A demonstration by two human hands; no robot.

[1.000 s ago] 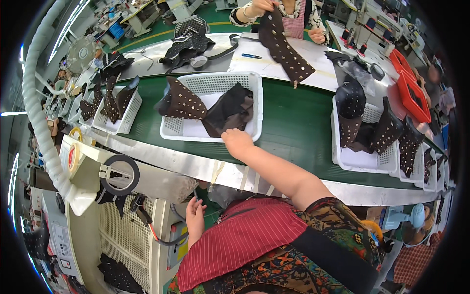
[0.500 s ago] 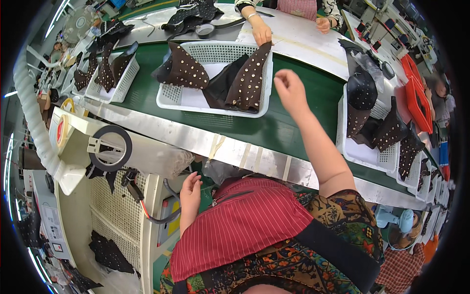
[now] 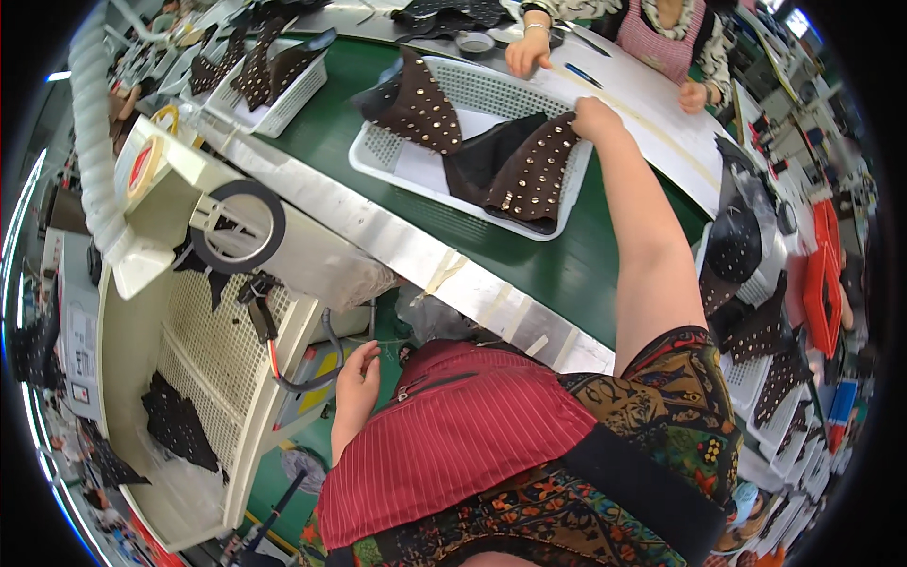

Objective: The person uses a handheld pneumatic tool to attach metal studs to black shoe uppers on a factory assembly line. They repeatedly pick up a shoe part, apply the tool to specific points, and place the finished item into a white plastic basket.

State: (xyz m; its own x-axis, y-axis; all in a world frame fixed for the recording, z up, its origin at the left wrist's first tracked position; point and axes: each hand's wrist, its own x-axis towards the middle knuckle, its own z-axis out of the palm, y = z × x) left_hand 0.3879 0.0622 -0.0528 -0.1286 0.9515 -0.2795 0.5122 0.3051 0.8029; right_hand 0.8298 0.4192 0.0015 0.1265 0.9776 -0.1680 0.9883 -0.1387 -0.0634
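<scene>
My right hand (image 3: 597, 120) reaches over the belt, its fingers closed on the top corner of a dark brown studded leather-like piece (image 3: 534, 172). That piece leans in the right end of a white perforated basket (image 3: 491, 87). A second studded part (image 3: 423, 106) stands up at the basket's left end, and plain black material (image 3: 487, 159) lies between the two. Low in front of my red striped apron (image 3: 453, 435) hangs my left hand (image 3: 357, 378), fingers loosely bent and holding nothing.
The basket sits on a green conveyor belt (image 3: 350, 203) with a metal edge (image 3: 378, 236). More baskets with studded pieces stand left (image 3: 283, 104) and right (image 3: 746, 378). Across the belt, a co-worker's hand (image 3: 527, 52) rests near a white tabletop (image 3: 652, 113). A tape roll (image 3: 238, 227) hangs at the left.
My right hand has moved up to the studded piece's corner and closed on it. The co-worker's hand has let go of that corner and drawn back. My view has turned.
</scene>
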